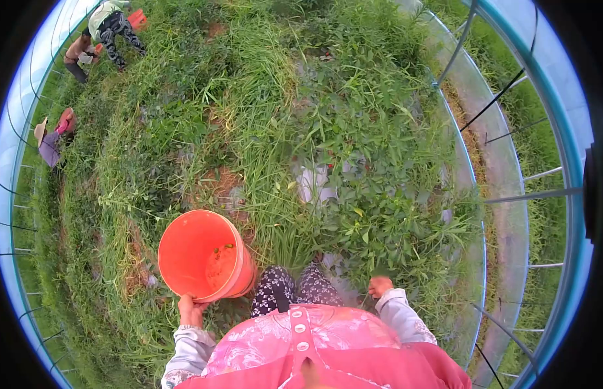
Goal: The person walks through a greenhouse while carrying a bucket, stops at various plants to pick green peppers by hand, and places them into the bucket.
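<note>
A red-orange bucket (197,253) hangs tilted at my left side, its mouth facing up toward me. My left hand (192,311) is closed on the near edge of its rim. Inside, a few small green pieces (229,246) lie against the wall, too small to name for certain. My right hand (380,286) is low on the right, beside leafy green plants (372,227). Motion blur smears its fingers, so whether it holds anything does not show.
Tall grass (262,129) runs between the plant rows. A pale sheet (314,183) shows through the leaves ahead. At far left, a person in a hat (50,146) and two other people (113,29) bend among plants. A clear plastic tunnel wall (502,162) curves along the right.
</note>
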The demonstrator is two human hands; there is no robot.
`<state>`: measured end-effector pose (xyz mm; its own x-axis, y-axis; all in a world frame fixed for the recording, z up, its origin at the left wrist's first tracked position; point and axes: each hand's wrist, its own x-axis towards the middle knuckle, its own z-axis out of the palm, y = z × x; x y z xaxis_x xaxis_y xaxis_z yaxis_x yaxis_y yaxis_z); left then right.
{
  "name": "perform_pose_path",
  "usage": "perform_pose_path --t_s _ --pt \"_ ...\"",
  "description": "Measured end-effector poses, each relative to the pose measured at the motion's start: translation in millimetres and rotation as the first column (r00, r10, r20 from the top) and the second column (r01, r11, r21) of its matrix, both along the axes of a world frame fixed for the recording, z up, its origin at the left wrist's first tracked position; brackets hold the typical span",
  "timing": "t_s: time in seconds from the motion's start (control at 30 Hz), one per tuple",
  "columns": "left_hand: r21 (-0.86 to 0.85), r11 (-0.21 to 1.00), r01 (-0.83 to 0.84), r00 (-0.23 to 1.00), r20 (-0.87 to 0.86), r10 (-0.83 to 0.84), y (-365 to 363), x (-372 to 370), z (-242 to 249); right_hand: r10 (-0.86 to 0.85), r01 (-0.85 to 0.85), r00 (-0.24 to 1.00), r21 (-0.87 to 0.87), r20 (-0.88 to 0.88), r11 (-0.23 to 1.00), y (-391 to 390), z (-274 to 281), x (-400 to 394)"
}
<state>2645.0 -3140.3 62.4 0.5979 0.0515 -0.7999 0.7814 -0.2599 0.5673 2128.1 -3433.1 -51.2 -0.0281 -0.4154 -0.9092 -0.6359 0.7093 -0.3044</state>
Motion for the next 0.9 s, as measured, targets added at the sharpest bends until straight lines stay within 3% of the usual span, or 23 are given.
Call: perform_pose_path --t_s 0.2,0.4,0.53,0.67,0.73,0.77,0.83,0.9 --pt "-0.224 0.966 -0.129 0.990 0.017 0.137 -23.0 73.2 22.7 -0.083 0.121 0.981 -0.221 0.175 0.968 -159.1 30.1 114.8" --pt "-0.189 0.966 -0.174 0.978 0.080 0.192 -78.9 158.7 1.1 0.043 0.035 0.965 -0.287 0.259 0.957 -220.6 35.9 246.1" --pt "-0.054 0.993 -0.109 0.991 0.076 0.112 -142.6 236.7 2.0 0.078 -0.047 0.990 -0.244 0.121 0.969 -222.8 42.1 321.6" --pt "-0.101 0.995 -0.003 0.998 0.056 0.009 -198.4 295.9 17.7 0.093 -0.072 0.990 -0.178 0.108 0.981 -223.8 76.6 411.6" --pt "-0.108 0.992 0.071 0.991 0.119 -0.058 -236.2 316.9 29.2 0.166 -0.128 0.962 -0.175 0.218 0.976 -219.7 97.7 458.1" --pt "-0.106 0.992 0.074 0.991 0.115 -0.062 -253.2 323.8 36.9 0.113 -0.082 0.948 -0.114 0.299 0.990 -217.1 108.2 482.9" --pt "-0.018 0.963 0.268 0.951 0.164 -0.261 -286.3 335.4 56.2 0.033 -0.028 0.889 -0.016 0.456 0.999 -221.2 136.5 540.2" --pt "-0.084 0.922 0.378 0.894 0.293 -0.340 -310.8 343.0 42.0 -0.005 -0.012 0.850 0.028 0.527 1.000 -224.9 159.2 579.7"
